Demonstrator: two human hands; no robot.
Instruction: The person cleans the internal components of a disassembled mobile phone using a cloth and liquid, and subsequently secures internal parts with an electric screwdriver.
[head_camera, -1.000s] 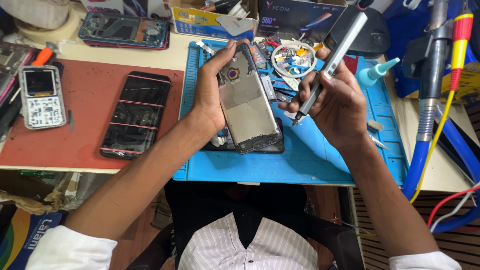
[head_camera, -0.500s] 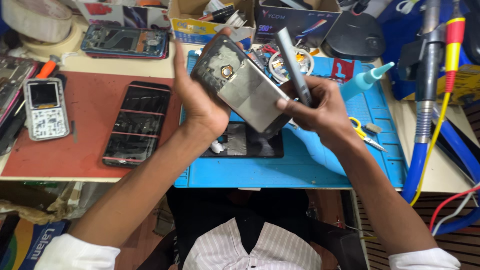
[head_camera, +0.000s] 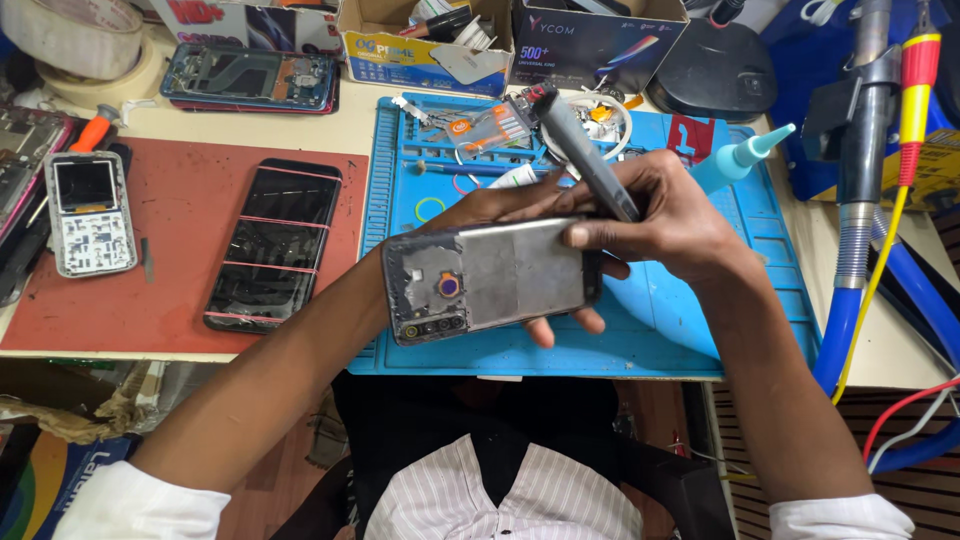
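I hold a phone's grey back housing (head_camera: 500, 275) crosswise above the blue work mat (head_camera: 760, 320), its inner side up, with a round purple ring and camera holes at its left end. My left hand (head_camera: 478, 208) grips it from behind, fingertips showing under its lower edge. My right hand (head_camera: 680, 220) pinches the housing's right end with the thumb and also holds a slim grey pen-shaped screwdriver (head_camera: 585, 160), which points up and away to the left.
A black phone (head_camera: 270, 245) and a small bare circuit-board phone (head_camera: 88, 210) lie on the red mat (head_camera: 180, 200). Behind are a phone frame (head_camera: 245, 75), cardboard boxes (head_camera: 420, 40), small parts and a blue nozzle bottle (head_camera: 740, 160). Hoses and cables (head_camera: 850, 270) hang at right.
The housing has swung from upright to crosswise and come lower and nearer to me. My right hand, still holding the screwdriver, has closed onto the housing's right end.
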